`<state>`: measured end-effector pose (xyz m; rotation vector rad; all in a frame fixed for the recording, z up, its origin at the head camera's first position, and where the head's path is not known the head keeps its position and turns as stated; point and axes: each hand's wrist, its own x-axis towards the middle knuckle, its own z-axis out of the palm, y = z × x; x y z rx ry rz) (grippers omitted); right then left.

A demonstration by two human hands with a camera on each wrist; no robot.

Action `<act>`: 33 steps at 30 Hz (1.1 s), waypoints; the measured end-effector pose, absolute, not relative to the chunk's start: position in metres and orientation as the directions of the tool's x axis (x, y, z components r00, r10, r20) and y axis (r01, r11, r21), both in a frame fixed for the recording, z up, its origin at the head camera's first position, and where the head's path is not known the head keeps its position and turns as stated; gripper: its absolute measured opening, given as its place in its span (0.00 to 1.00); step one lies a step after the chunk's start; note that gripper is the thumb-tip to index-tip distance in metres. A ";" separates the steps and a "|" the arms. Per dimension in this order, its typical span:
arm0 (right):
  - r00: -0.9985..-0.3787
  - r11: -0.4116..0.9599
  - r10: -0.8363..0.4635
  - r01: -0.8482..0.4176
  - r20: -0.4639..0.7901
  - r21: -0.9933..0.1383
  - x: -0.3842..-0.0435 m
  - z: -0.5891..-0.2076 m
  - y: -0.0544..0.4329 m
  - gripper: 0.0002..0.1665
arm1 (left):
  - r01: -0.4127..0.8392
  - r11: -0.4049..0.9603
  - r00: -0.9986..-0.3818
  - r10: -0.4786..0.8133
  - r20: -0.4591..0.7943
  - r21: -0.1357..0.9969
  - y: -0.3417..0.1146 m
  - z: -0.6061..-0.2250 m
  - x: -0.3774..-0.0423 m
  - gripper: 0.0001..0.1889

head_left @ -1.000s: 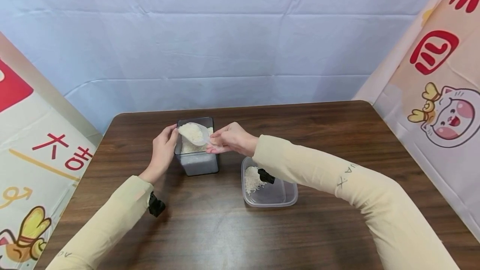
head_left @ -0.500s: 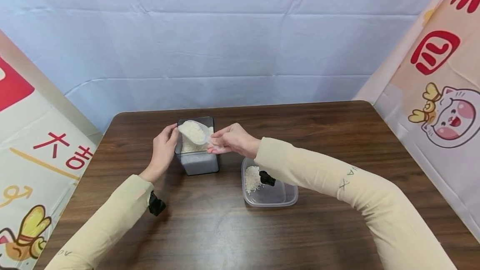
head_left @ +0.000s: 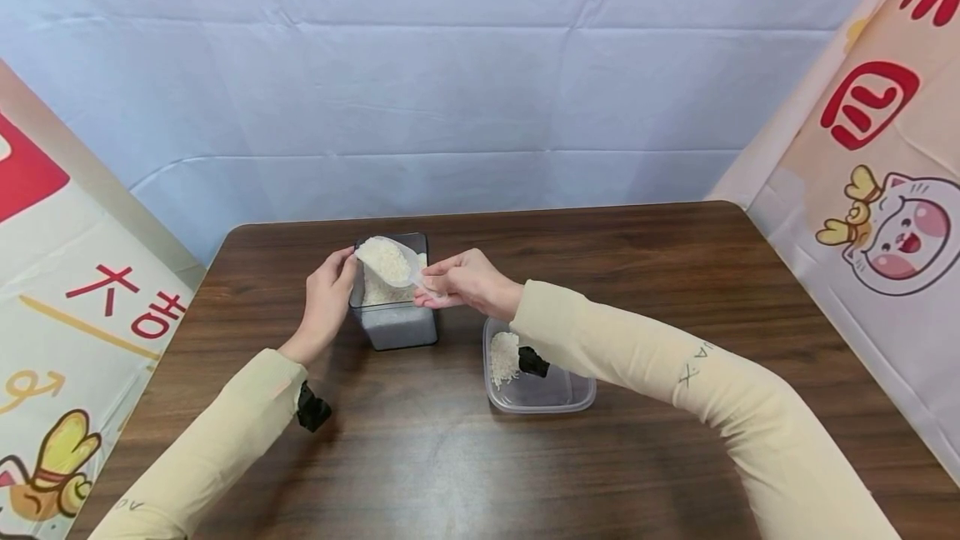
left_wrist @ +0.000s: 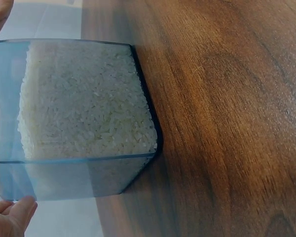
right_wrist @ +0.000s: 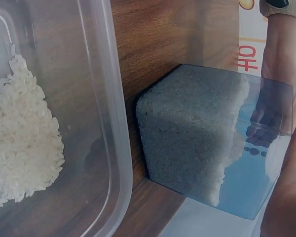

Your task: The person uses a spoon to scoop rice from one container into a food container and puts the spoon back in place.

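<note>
My right hand (head_left: 468, 283) pinches the handle of a clear plastic scoop (head_left: 412, 268) heaped with white rice (head_left: 384, 258). The scoop is over the mouth of a tall, smoky see-through container (head_left: 396, 330), its tip by the far left of the rim. Rice (left_wrist: 89, 98) fills much of that container, as the left wrist view shows. At its left side, my left hand (head_left: 324, 294) grips the wall near the rim, thumb (left_wrist: 23, 212) towards me. Most of the scoop's handle is hidden by the right fingers.
A shallow clear tub (head_left: 540, 409) stands to the right and nearer, under my right forearm, with a small pile of rice (right_wrist: 22, 143) at its left. Both stand on a dark wooden table (head_left: 420, 473). Pale cloth (head_left: 450, 107) hangs behind, with printed banners (head_left: 885, 215) at the sides.
The loaded scoop has risen slightly and shifted a little away from me. The right hand and sleeve have moved slightly; the left hand and both containers stay in place.
</note>
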<state>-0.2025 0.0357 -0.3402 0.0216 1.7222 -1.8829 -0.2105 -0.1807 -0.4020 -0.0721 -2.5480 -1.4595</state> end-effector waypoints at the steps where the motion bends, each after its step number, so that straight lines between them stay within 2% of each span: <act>1: -0.833 0.004 -0.399 0.418 -0.384 -0.909 -0.202 -0.340 0.036 0.21 | 0.143 0.512 -0.977 -0.062 0.202 0.847 -0.181 -0.402 -0.211 0.23; 33: -0.839 -0.043 -0.414 0.405 -0.353 -0.913 -0.194 -0.345 0.047 0.19 | 0.130 0.511 -0.978 -0.074 0.194 0.850 -0.180 -0.404 -0.212 0.23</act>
